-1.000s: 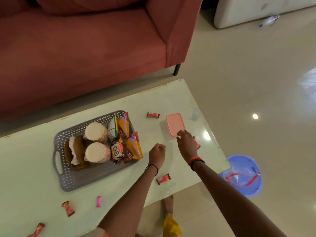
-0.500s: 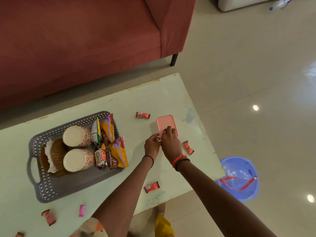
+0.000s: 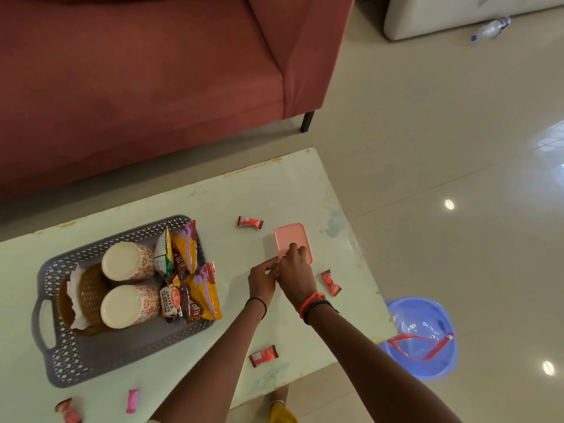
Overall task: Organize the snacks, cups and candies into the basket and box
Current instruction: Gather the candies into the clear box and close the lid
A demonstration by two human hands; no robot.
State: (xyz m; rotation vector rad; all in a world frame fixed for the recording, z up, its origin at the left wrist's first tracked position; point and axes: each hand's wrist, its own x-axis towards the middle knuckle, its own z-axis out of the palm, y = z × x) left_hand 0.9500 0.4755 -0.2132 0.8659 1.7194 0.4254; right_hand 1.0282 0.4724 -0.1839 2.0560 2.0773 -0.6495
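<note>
both left hand (image 3: pixel 263 280) and right hand (image 3: pixel 295 271) meet at the pink box's (image 3: pixel 289 236) near end.

Under the fingers (image 3: pixel 293 248) we find a pale green table (image 3: pixel 274 184), its far edge chipped and stained. Beyond the fingers we see a dark red sofa (image 3: pixel 137 87) on a thin black leg (image 3: pixel 307 121). Right of the fingers, glossy beige floor tiles (image 3: pixel 427 148) show small round bright spots (image 3: pixel 449 204). Nearer than the fingers and to their right, a blue basin (image 3: pixel 412 303) sits on the floor beside the table. Far beyond, to the right, we spot white furniture (image 3: pixel 457 13) with a plastic bottle (image 3: pixel 489 28) lying close by
</note>
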